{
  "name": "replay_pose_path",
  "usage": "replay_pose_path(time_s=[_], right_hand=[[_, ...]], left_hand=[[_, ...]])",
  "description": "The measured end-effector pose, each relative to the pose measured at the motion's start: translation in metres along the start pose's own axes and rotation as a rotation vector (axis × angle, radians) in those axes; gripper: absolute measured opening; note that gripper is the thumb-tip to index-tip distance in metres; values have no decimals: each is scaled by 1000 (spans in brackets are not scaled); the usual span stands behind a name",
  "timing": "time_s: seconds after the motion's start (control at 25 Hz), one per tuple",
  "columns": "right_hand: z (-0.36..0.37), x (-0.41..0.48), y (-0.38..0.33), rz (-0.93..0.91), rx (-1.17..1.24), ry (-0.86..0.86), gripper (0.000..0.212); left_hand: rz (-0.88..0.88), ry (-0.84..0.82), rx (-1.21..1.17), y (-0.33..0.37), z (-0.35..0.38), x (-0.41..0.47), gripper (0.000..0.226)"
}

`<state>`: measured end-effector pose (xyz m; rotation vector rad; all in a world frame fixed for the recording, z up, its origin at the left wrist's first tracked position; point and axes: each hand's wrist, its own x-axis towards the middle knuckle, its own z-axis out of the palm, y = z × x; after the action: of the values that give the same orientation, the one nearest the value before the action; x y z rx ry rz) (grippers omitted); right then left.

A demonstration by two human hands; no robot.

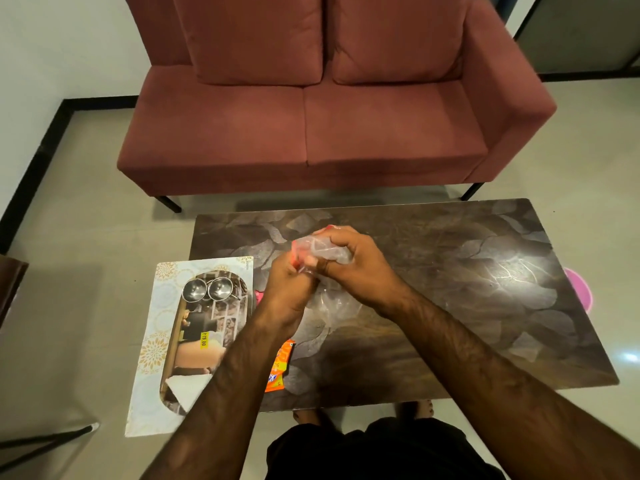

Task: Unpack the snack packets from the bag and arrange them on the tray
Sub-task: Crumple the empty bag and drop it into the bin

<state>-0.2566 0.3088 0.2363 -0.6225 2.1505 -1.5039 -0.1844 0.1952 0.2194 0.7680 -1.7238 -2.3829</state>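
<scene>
Both my hands meet over the middle of the dark table. My right hand [349,263] is closed around the bunched top of a clear plastic bag [320,251], whose loose lower part [334,306] hangs down to the table. My left hand [289,289] pinches the bag's near edge, where something red-pink shows through the plastic. An orange snack packet [278,367] lies on the table under my left forearm. The patterned tray [152,341] rests at the table's left end, overhanging the edge, with two steel bowls [207,289] on it. A pink packet edge [258,296] peeks out beside the tray.
A maroon sofa [311,98] stands beyond the table [467,271]. A pink round object [580,289] sits on the floor past the table's right edge. My feet are under the near edge. A dark chair frame [20,441] is at the left.
</scene>
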Motion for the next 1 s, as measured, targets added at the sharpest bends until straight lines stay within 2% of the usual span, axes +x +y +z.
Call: replay_pose_path(time_s=[0.12,0.2,0.32,0.4,0.52,0.64,0.72,0.8,0.88,1.0], right_hand=[[-12,1,6,15,-32,43,24],[-18,-1,10,12,-35,61,20],[-21,-4,9,-65,-7,95,31],[-27,-5,5,-116,23,129,52],[-37,-12,5,-92,37,96,73],[-46,-20,4,-25,22,-26,82],[-48,-26,2,-17,-8,-44,88],[-51,-30,3,1,14,16,95],[-56,-33,6,23,8,64,91],[-61,-37,11,36,-107,151,59]], left_hand=[[-114,-109,-351,3,-8,1,61],[-173,-155,-470,9,-11,3,59],[-227,-269,-104,10,3,3,52],[-284,-344,-54,9,13,1,51],[-254,-262,-186,3,22,8,55],[-247,-93,-153,1,35,17,65],[-248,-37,-174,-1,43,21,58],[-249,-8,-172,-2,51,23,51],[-247,7,-159,-7,61,24,46],[-235,-71,-193,-10,80,24,40]])
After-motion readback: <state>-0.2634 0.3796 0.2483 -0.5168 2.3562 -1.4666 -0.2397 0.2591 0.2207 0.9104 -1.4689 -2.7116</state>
